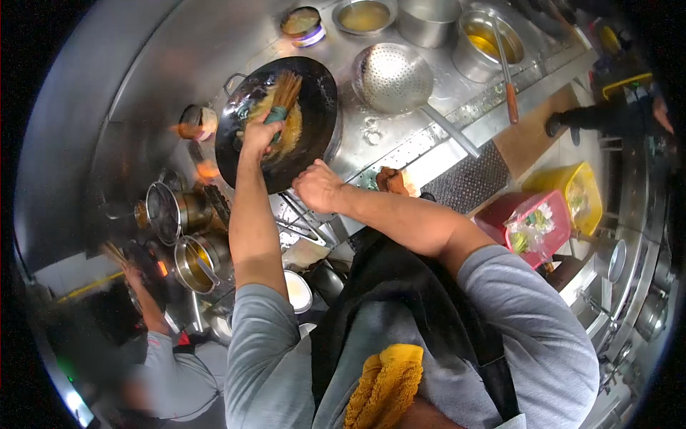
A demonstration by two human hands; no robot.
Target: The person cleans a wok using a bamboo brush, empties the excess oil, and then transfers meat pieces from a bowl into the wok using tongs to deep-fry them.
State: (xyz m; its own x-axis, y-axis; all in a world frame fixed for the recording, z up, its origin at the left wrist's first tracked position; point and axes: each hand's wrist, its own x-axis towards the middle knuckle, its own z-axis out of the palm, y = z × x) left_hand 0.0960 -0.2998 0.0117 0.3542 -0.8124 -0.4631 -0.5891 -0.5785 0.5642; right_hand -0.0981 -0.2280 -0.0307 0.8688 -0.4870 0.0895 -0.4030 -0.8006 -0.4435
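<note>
My left hand [263, 136] is closed around the green-wrapped grip of a bamboo wok brush [287, 90]. The brush's bristles rest inside a large black wok [318, 100], where yellowish liquid or froth covers part of the bottom. The wok sits tilted, with a loop handle at its far left rim. My right hand [318, 187] is closed at the near right rim of the wok; the part it grips is hidden under the fingers. Right of the wok, a perforated metal strainer ladle [393, 79] lies on the steel counter [343, 154].
A pot of yellow oil [468, 61] holds a wooden-handled ladle [511, 100]. More pots [196, 264] and flames [207, 169] are at left. A co-worker [179, 372] at lower left holds a similar brush. Red [486, 214] and yellow [589, 204] bins stand right.
</note>
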